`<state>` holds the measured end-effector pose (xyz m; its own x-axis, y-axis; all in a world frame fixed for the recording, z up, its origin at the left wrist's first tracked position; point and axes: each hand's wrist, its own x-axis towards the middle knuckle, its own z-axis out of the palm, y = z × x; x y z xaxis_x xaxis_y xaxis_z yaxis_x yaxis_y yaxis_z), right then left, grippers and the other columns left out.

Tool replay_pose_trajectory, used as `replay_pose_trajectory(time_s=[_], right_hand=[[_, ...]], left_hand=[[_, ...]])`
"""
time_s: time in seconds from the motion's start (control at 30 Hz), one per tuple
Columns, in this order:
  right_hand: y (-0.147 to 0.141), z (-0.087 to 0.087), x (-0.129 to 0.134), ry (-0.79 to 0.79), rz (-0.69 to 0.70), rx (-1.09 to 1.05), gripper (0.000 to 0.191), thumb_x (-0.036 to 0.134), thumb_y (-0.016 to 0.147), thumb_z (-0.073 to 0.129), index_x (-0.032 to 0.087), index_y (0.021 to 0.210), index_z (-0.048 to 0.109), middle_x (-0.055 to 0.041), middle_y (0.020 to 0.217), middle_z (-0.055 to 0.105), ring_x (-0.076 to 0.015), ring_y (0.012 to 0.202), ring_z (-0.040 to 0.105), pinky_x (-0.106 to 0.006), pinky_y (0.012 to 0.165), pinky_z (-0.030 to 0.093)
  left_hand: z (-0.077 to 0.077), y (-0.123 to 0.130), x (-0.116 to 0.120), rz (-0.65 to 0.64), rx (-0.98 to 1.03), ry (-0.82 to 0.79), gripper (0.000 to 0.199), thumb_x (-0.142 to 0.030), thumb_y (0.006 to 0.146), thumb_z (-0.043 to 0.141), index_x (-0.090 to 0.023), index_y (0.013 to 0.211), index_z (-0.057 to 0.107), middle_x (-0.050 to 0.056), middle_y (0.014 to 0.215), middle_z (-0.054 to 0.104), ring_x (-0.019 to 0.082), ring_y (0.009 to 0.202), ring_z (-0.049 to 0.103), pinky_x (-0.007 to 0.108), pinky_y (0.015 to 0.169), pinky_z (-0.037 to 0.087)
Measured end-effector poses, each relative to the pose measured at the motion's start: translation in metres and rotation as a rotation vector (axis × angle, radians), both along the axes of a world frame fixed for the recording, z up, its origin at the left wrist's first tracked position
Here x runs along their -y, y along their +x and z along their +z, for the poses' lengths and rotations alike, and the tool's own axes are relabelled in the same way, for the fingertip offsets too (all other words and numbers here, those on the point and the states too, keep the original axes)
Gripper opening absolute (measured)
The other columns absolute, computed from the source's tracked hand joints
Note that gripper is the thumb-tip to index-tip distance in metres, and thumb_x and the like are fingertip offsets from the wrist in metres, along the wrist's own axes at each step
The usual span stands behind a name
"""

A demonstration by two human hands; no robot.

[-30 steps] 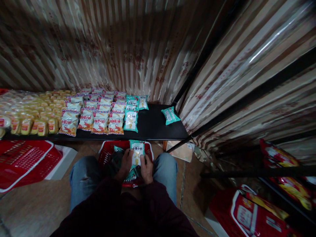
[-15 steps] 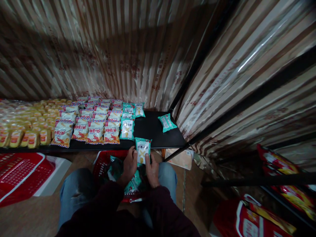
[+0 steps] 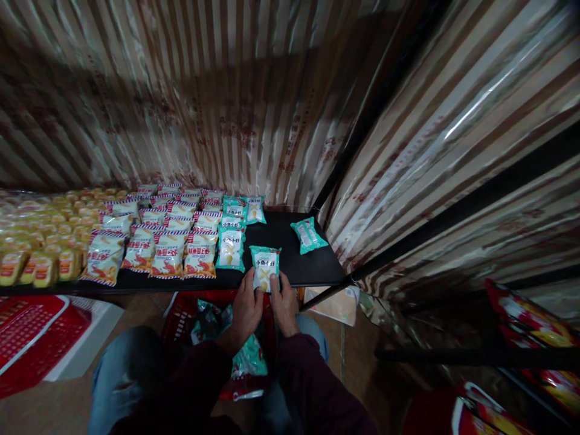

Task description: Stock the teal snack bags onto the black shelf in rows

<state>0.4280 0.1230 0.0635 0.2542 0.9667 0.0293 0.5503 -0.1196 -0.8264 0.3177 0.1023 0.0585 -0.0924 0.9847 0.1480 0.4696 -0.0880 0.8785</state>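
The left hand and right hand are gripping 1 teal packet, carrying it from above the red basket to the near edge of the black shelf, bringing it right of the shelved teal packets.

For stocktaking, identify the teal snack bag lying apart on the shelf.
The rightmost teal snack bag, near the right end of the black shelf; the others are grouped leftward, held, or in the red basket.
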Motion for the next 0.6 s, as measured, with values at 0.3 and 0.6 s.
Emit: replay_pose_trajectory(time_s=[0.3,0.6], right_hand=[[0.006,0.009,-0.034,0.019,0.078,-0.092,0.057,0.057,0.091,0.035,0.016,0.125,0.055,-0.0121,0.106,0.07,-0.024,0.093,0.067,-0.033,0.082,0.049],[0.008,0.0,-0.068,0.052,0.048,0.059,0.058,0.057,0.091,0.034,0.015,0.123,0.059,-0.0118,0.098,0.072,-0.0247,0.087,0.068,-0.033,0.076,0.05]], left_hand=[[-0.008,0.011,-0.035,0.026,-0.045,0.071,0.055,-0.02,0.087,0.035,-0.01,0.142,0.034,0.018,0.145,0.042,0.024,0.138,0.036,0.042,0.115,0.031],[-0.01,0.016,-0.06,0.051,-0.068,0.088,0.056,-0.02,0.087,0.037,-0.009,0.141,0.034,0.019,0.148,0.038,0.025,0.14,0.033,0.044,0.116,0.029]])
